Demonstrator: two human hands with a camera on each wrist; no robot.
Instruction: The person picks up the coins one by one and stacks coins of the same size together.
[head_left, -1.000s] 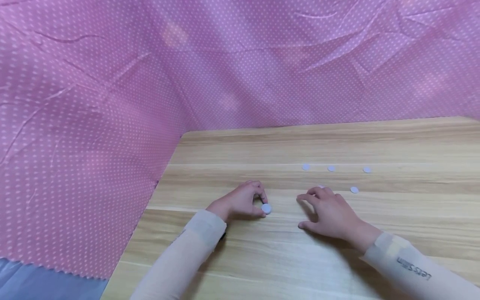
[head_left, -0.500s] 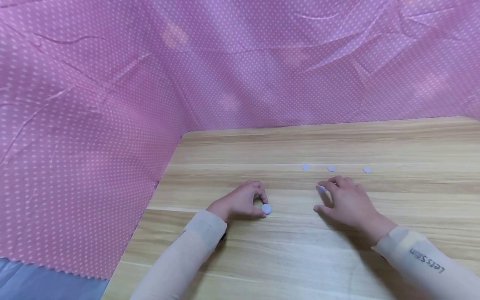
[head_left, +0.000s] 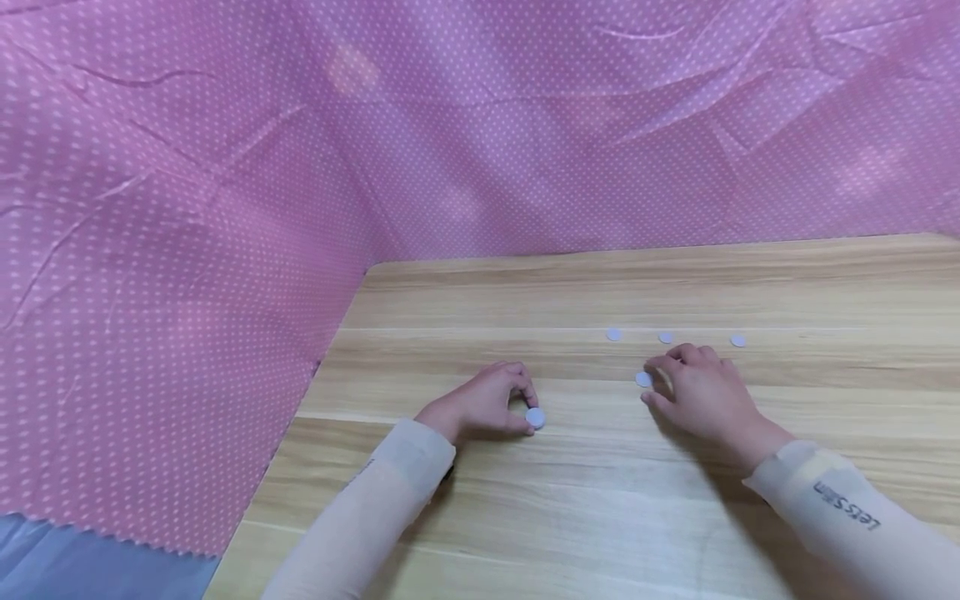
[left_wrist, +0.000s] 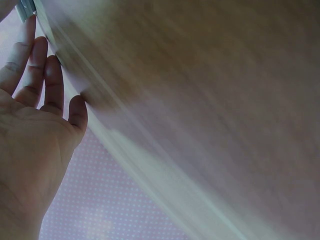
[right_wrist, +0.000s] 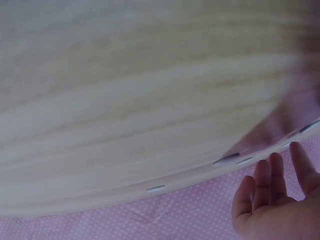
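Note:
In the head view my left hand (head_left: pixel 483 402) holds a small stack of round white discs (head_left: pixel 535 417) between thumb and fingers on the wooden table. The stack's edge (left_wrist: pixel 26 9) shows at the top left of the left wrist view. My right hand (head_left: pixel 705 396) is low over the table, thumb and index finger apart on either side of a single white disc (head_left: pixel 643 379) lying flat. Between the fingertips and that disc a small gap seems to show. A disc seen earlier under the right palm is hidden in the head view.
Three more white discs lie in a row behind the right hand: a left one (head_left: pixel 613 334), a middle one (head_left: pixel 665 337) and a right one (head_left: pixel 738 341). Pink dotted cloth (head_left: pixel 525 167) hangs along the back and left edges of the wooden table (head_left: pixel 480 308).
My right hand has moved right and slightly away from me, its fingertips now around the single disc, covering the disc to its right. The left hand keeps its place at the stack.

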